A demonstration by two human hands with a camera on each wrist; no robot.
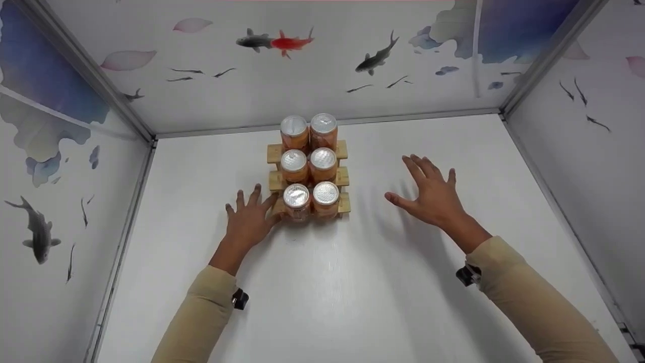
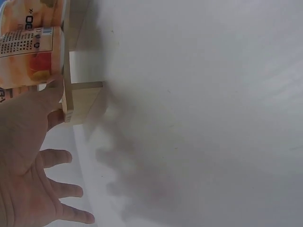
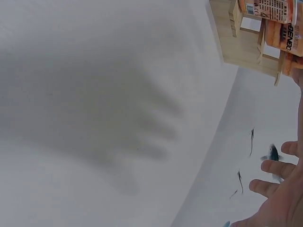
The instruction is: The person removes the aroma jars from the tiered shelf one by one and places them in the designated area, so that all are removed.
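A stepped wooden rack [image 1: 344, 176] stands toward the back of the white table, bearing several orange-labelled cans [image 1: 326, 196] with silver lids, two on each step. My left hand [image 1: 249, 222] is at the left end of the lowest step, pinching the plank end [image 2: 69, 106] between thumb and index finger. Its other fingers spread out beside the rack, as the left wrist view shows. To the right of the rack, my right hand [image 1: 434, 199] hovers with fingers spread, holding nothing. The right wrist view shows the side of the rack [image 3: 246, 47] beyond that hand.
White panels [image 1: 322, 96] painted with fish and petals enclose the table [image 1: 322, 302] at the back and both sides. A metal strip [image 1: 413, 117] runs along the table's back edge, close behind the rack.
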